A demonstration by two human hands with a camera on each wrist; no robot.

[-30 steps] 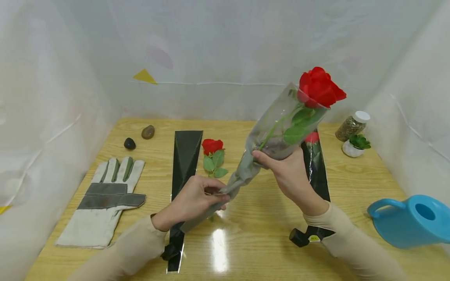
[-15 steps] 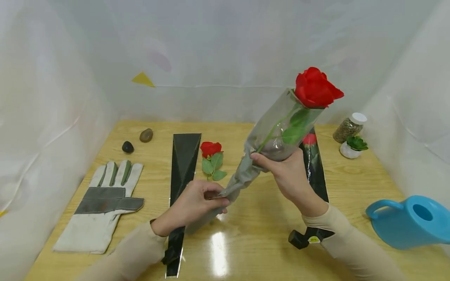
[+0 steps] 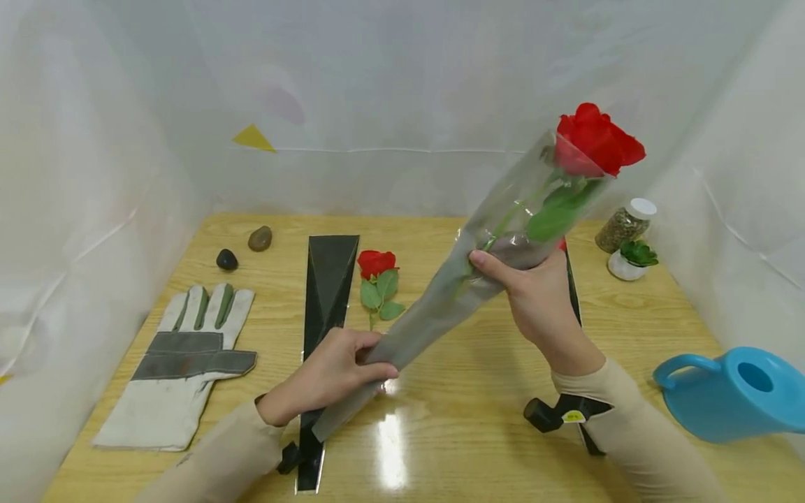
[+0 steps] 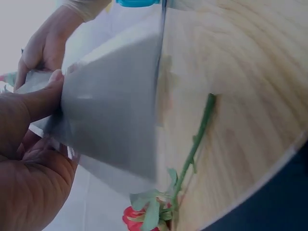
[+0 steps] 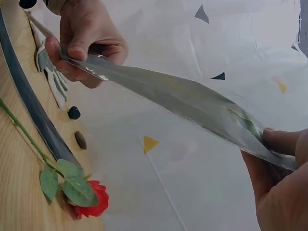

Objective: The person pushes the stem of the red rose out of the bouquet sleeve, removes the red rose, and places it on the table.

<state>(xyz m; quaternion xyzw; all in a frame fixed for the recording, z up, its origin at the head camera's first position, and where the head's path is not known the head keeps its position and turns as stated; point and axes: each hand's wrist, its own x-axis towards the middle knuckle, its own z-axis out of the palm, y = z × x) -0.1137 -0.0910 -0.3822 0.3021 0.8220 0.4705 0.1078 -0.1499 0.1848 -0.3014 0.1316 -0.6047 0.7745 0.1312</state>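
Observation:
A red rose (image 3: 596, 145) sits in a long clear plastic sleeve (image 3: 440, 297) held tilted above the wooden table (image 3: 453, 412). My left hand (image 3: 327, 374) grips the narrow lower end of the sleeve (image 4: 110, 125). My right hand (image 3: 534, 293) grips the wider upper part just below the leaves, and the sleeve (image 5: 192, 103) stretches between both hands in the right wrist view. The bloom sticks out of the top of the sleeve. A second red rose (image 3: 377, 279) lies loose on the table behind my left hand.
A flat black sleeve (image 3: 327, 293) lies left of the loose rose, another black sleeve (image 3: 575, 307) under my right arm. A work glove (image 3: 182, 363) and two stones (image 3: 245, 248) lie left. A blue watering can (image 3: 736, 395), a jar (image 3: 625, 225) and a small potted plant (image 3: 635, 260) stand right.
The sleeve, crumpled at its lower part before, is now pulled straight and smooth. My right hand lifted the rose higher and to the right; my left hand slid slightly down the narrow end.

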